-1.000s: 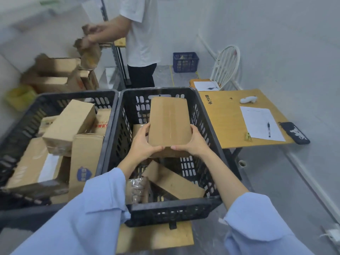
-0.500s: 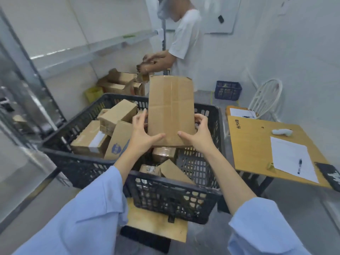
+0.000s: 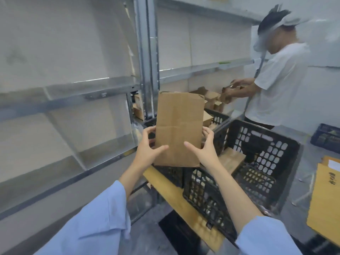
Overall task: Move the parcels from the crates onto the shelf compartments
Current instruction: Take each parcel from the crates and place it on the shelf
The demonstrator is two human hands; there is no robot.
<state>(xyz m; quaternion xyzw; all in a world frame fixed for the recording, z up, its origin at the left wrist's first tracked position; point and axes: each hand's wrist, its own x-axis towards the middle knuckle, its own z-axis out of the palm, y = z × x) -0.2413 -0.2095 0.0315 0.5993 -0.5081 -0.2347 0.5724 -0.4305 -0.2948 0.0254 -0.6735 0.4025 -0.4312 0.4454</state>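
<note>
I hold a flat brown cardboard parcel [image 3: 179,126] upright in front of me, above the crates. My left hand [image 3: 148,150] grips its lower left edge and my right hand [image 3: 204,150] grips its lower right edge, thumbs on the near face. Below and to the right stands a black plastic crate [image 3: 261,153] with parcels inside, and a second crate [image 3: 219,118] shows behind the held parcel. The metal shelf [image 3: 73,92] with bare compartments fills the left of the view.
Another person in a white shirt [image 3: 277,85] handles boxes on the shelf at the back right. A metal upright post [image 3: 147,57] divides the shelf. A wooden desk [image 3: 323,199] sits at the right edge, and a blue basket [image 3: 325,137] lies behind it.
I have lifted the parcel clear of the crate and turned left with it toward the shelf. The crates have slid to the lower right of the view.
</note>
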